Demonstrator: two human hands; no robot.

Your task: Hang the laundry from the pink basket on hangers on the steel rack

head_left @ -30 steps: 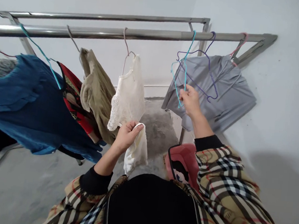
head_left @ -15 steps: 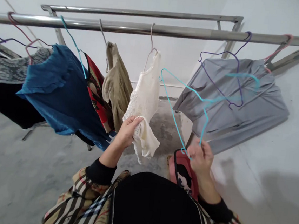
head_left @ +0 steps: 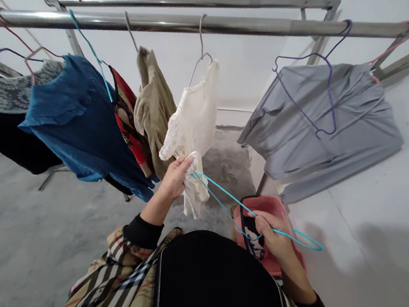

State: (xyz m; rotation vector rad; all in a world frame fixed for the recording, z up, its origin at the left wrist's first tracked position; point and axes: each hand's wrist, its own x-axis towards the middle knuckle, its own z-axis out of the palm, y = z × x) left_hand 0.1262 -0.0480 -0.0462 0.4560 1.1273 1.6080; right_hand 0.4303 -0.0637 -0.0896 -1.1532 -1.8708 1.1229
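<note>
My left hand (head_left: 176, 176) is closed on a small cream garment (head_left: 198, 189), pinching its upper edge between thumb and fingers. Directly behind it hangs a white lace-trimmed top (head_left: 195, 114) on a thin hanger; where one cloth ends and the other begins is hard to tell. My right hand (head_left: 272, 231) grips a turquoise clothes hanger (head_left: 225, 194) around its middle. One end of that hanger reaches the cream garment beside my left fingertips. Its hook sticks out to the right beyond my right hand.
A metal rail (head_left: 238, 26) crosses ahead. Along it hang a blue top (head_left: 70, 116), a khaki garment (head_left: 154, 110), a red patterned garment (head_left: 126, 117), an unused purple hanger (head_left: 329, 83) and a grey garment (head_left: 337, 123). A pink basket (head_left: 275, 206) holding dark cloth stands below right.
My right hand has turned the turquoise hanger from upright to nearly flat, bringing one end left to the cream garment. My left hand keeps its hold. The view has shifted slightly.
</note>
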